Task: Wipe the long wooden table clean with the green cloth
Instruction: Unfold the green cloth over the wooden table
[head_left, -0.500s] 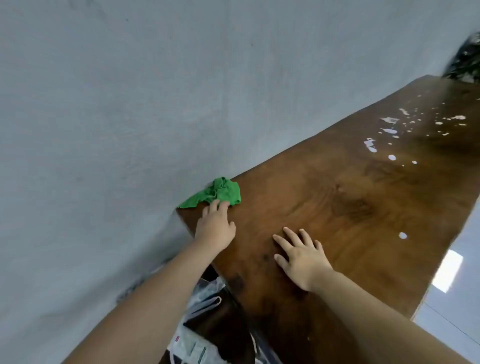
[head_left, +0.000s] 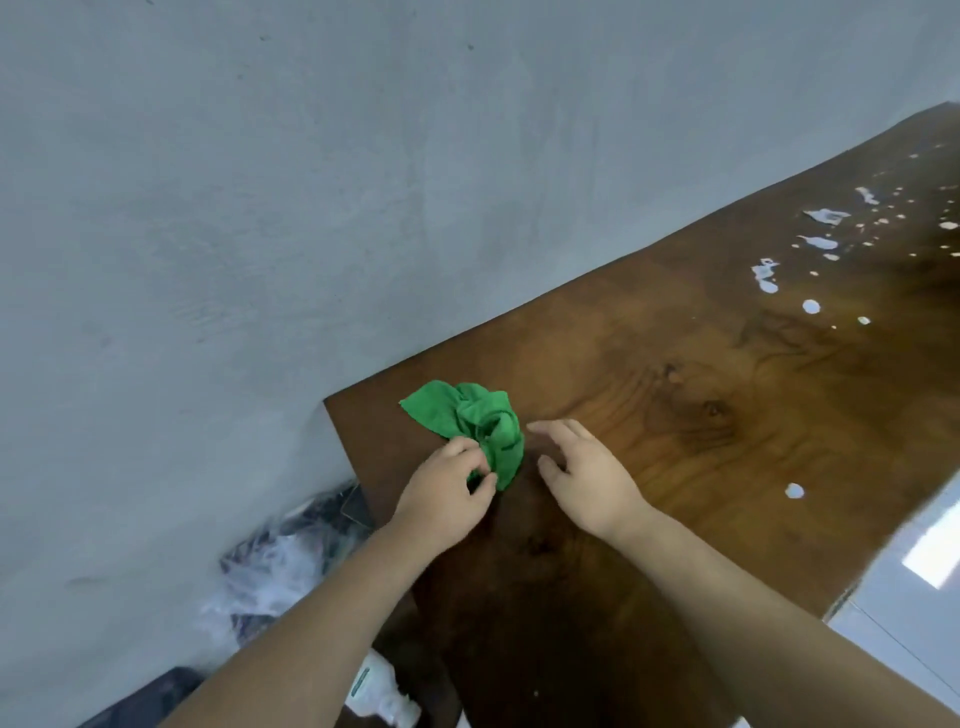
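The green cloth (head_left: 475, 431) lies bunched in a crumpled heap near the end corner of the long wooden surface (head_left: 675, 467), one flat flap of it pointing toward the wall side. The person's left hand (head_left: 447, 493) is at the near edge of the heap, thumb and fingers curled in and pinching a fold of the fabric. The right hand (head_left: 582, 478) is just beside the cloth on its other side, fingers loosely spread and gripping nothing; from here I cannot tell whether it touches the wood or hangs a little above it. Farther along the dark, glossy board, well apart from both hands, white splashes (head_left: 766, 275) are scattered in blots and small dots, with one lone drop (head_left: 794, 490) closer in, near the outer edge. A plain grey wall (head_left: 260, 208) runs along the far side. Crumpled plastic bags (head_left: 280, 577) sit low beyond the end of the board, and pale shiny floor (head_left: 924, 571) shows past the outer edge.
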